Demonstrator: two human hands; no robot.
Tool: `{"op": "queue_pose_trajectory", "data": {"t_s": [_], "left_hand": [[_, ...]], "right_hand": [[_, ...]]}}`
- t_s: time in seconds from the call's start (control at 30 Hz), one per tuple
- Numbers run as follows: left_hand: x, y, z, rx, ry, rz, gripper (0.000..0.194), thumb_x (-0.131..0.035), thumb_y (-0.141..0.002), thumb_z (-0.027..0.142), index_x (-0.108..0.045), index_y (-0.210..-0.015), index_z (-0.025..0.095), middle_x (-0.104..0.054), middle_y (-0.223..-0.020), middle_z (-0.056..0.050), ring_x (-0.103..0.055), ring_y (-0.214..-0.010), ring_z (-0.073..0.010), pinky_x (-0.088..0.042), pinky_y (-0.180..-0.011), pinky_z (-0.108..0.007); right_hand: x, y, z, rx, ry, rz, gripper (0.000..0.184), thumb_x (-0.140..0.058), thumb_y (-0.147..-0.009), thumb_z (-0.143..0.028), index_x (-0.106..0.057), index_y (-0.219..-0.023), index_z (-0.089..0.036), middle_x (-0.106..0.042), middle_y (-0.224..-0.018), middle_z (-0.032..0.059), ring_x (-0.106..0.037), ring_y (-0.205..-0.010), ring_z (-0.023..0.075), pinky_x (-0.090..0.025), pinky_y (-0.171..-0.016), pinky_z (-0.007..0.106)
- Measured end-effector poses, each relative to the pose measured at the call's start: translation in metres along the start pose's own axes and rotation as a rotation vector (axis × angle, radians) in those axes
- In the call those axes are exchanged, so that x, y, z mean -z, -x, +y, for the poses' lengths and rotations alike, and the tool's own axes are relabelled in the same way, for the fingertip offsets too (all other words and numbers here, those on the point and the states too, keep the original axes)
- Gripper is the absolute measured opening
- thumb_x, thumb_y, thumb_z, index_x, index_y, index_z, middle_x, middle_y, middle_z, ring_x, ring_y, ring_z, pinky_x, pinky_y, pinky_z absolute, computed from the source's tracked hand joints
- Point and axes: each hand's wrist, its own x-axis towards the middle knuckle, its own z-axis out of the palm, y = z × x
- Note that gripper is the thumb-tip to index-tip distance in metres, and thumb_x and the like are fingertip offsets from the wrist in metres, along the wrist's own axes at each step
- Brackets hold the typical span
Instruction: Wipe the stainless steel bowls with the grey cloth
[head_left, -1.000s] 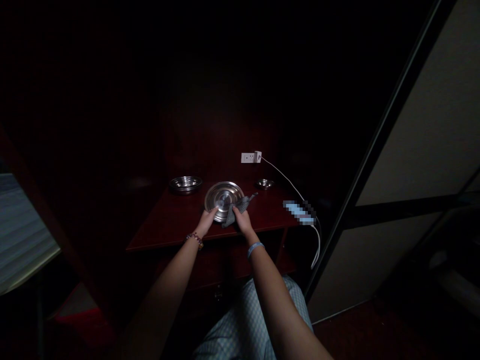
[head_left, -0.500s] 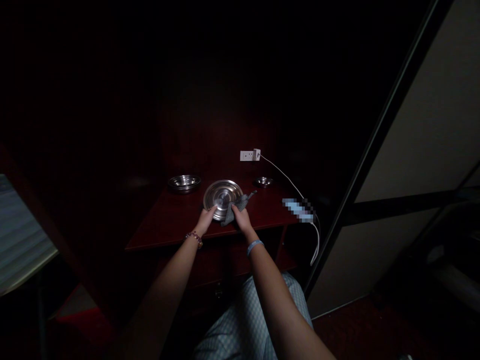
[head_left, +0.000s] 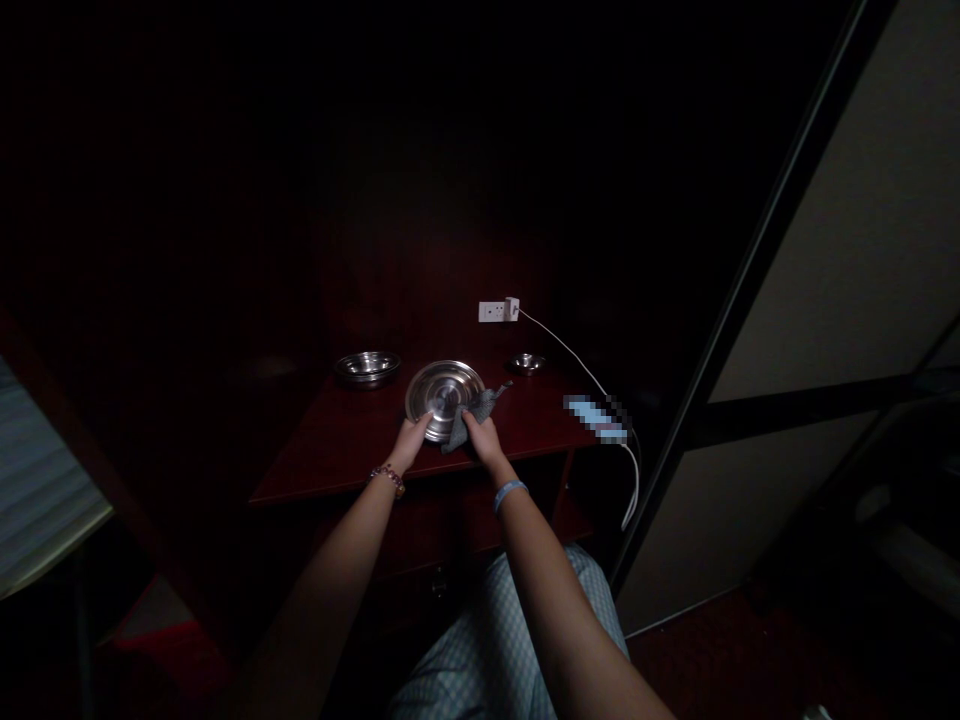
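A round, shiny steel plate (head_left: 442,385) is held tilted toward me over the dark red desk top (head_left: 315,455). My left hand (head_left: 411,440) grips its lower left edge, thumb on the inner face and fingers hidden underneath. At the lower right edge, my right hand (head_left: 481,436) is closed on a grey cloth (head_left: 459,432), pressing it against the plate. One end of the cloth sticks out to the right. Left of the plate rests a stack of steel dishes (head_left: 367,368); a small steel bowl (head_left: 527,363) sits behind to the right.
A white wall socket (head_left: 491,312) holds a charger (head_left: 511,308), whose white cable (head_left: 566,348) runs down to a blurred-out device (head_left: 596,418) at the desk's right end. Beyond stands a pale sliding panel (head_left: 817,330). My knee (head_left: 487,620) is below the desk edge.
Almost nothing differs. The view has shifted very slightly, while both hands keep the same hold on the plate and cloth.
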Motion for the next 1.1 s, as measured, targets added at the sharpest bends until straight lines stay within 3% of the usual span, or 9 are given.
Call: {"op": "queue_pose_trajectory", "data": {"t_s": [0.53, 0.87, 1.1], "left_hand": [[0.001, -0.001, -0.002, 0.006, 0.012, -0.012, 0.035, -0.059, -0.08, 0.022, -0.061, -0.113, 0.011, -0.066, -0.117, -0.014, -0.058, -0.115, -0.0231, -0.038, -0.104, -0.035], [0.001, -0.001, -0.003, 0.007, -0.008, 0.025, 0.035, -0.059, -0.08, 0.022, -0.061, -0.113, 0.011, -0.065, -0.12, -0.014, -0.057, -0.117, -0.023, -0.038, -0.105, -0.036], [-0.001, -0.009, -0.008, -0.014, -0.02, 0.056, 0.032, -0.06, -0.078, 0.022, -0.064, -0.108, 0.01, -0.068, -0.113, -0.013, -0.06, -0.112, -0.0227, -0.038, -0.103, -0.036]], "right_hand": [[0.0, 0.002, -0.003, -0.001, -0.009, -0.013, 0.039, -0.055, -0.081, -0.038, -0.065, -0.109, -0.013, -0.068, -0.112, 0.0101, -0.063, -0.107, 0.0219, -0.046, -0.094, 0.03], [0.0, 0.002, -0.008, 0.01, 0.067, 0.016, 0.031, -0.055, -0.082, -0.035, -0.068, -0.101, -0.015, -0.071, -0.105, 0.0088, -0.065, -0.103, 0.0221, -0.047, -0.093, 0.032], [-0.006, -0.004, -0.011, -0.036, 0.257, 0.093, 0.027, -0.051, -0.084, -0.03, -0.071, -0.085, -0.013, -0.073, -0.091, 0.0114, -0.069, -0.09, 0.0228, -0.051, -0.081, 0.028]]}}
